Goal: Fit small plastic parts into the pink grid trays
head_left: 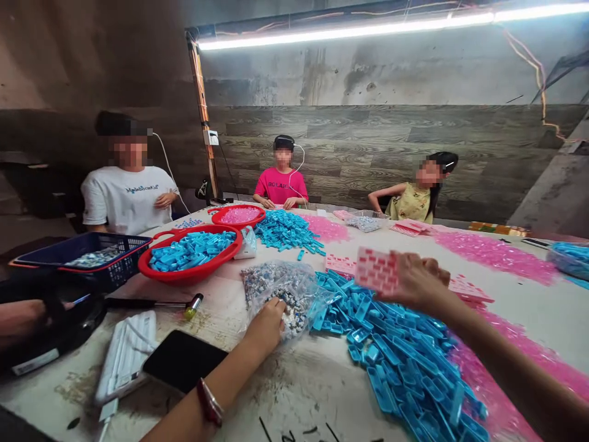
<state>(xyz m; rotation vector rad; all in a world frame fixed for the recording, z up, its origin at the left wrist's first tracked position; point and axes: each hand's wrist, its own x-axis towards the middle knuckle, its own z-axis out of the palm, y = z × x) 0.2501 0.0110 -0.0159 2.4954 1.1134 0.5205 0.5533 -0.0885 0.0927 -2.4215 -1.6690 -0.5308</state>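
Note:
My left hand [267, 325], with a red band on its wrist, reaches into a clear plastic bag [262, 285] of small grey, white and blue pieces. Its fingers are bent together among the pieces, and what they pinch is too small to make out. Raised over a pile of blue plastic parts [405, 362], my right hand [416, 279] grips a pink and white card [377, 270] with a brick-like pattern, slightly blurred. More patterned cards [469, 288] lie behind that hand, beside a spread of clear pink pieces [515, 350].
Red baskets [191, 277] of blue and pink parts and a dark blue basket [110, 267] stand at the left. A phone [184, 361], a white power strip [126, 353] and a hammer [193, 305] lie nearby. Three people sit across the table; another arm [23, 319] shows at left.

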